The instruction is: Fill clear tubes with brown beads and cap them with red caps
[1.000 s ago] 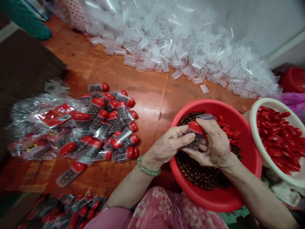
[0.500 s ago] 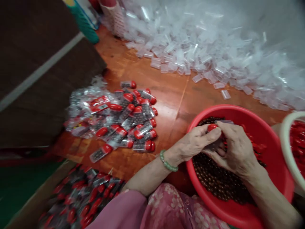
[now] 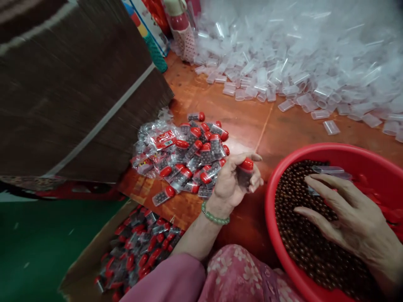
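**Left hand (image 3: pixel 231 184) curled round a red-capped tube (image 3: pixel 245 173), right hand (image 3: pixel 352 222) spread over beads**

Far left of the red plastic basin (image 3: pixel 270 209), filled tubes pack a cardboard box (image 3: pixel 91 247); nearer it, a loose heap of capped tubes (image 3: pixel 201 157) lies. The held tube seems filled, though the fingers partly hide it. Many brown beads (image 3: pixel 302 226) remain in the basin, with an empty clear tube (image 3: pixel 327 170) on them. A great drift of empty tubes (image 3: pixel 283 54) lies beyond.

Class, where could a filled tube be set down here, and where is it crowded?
Bare orange surface lies between the clear tubes and the red basin, beside the red-capped tubes. Crowded: both tube heaps and the basin.
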The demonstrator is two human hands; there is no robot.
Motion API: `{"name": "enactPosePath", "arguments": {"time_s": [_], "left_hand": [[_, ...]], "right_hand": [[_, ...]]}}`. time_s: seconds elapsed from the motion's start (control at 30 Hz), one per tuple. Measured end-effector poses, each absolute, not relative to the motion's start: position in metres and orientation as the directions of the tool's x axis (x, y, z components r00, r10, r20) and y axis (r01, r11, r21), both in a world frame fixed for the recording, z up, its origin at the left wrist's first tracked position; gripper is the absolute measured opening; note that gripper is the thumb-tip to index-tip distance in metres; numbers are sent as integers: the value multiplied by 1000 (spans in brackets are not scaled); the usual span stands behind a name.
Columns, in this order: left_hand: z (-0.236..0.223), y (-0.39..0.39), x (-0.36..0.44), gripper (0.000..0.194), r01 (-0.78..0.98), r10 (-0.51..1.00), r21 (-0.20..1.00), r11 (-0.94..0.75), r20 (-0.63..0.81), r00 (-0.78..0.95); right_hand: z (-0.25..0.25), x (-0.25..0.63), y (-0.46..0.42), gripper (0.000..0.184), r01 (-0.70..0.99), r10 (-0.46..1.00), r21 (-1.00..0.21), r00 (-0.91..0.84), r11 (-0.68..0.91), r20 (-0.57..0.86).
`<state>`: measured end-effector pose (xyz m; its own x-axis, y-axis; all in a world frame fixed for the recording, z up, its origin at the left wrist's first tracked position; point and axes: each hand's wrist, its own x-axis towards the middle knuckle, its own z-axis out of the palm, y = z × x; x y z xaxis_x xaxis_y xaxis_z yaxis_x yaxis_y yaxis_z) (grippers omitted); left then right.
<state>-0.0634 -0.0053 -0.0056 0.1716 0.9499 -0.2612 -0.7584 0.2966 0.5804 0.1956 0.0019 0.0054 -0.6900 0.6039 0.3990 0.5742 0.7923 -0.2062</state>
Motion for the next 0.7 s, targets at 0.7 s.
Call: {"name": "enactPosePath", "arguments": {"time_s": [0.7], "left_hand": [[-19, -9, -129, 28, 489, 909, 872, 20, 188, -372]], "right_hand": [[25, 227, 21, 28, 889, 898, -222, -334, 401, 285]]}}
